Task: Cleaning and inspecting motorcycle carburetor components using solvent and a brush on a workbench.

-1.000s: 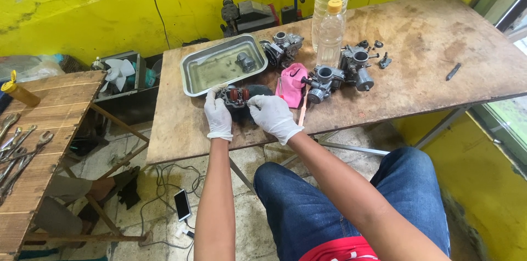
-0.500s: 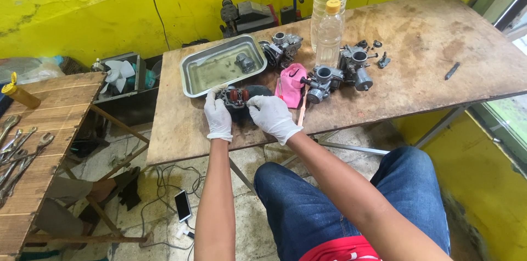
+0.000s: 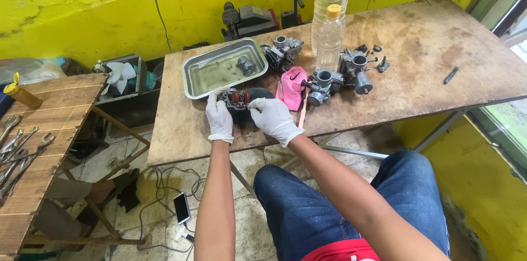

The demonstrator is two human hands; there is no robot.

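Holding carburetor (image 3: 239, 99) unmoved on near tabletop (image 3: 181, 129), left hand (image 3: 219, 119) and right hand (image 3: 273, 119) both clamped on it; tray (image 3: 189, 68) just beyond.

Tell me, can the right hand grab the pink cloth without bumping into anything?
Probably yes. The right hand is busy on the small carburetor, but the pink cloth lies just beyond it on the table with nothing between them. It would likely have to let go first.
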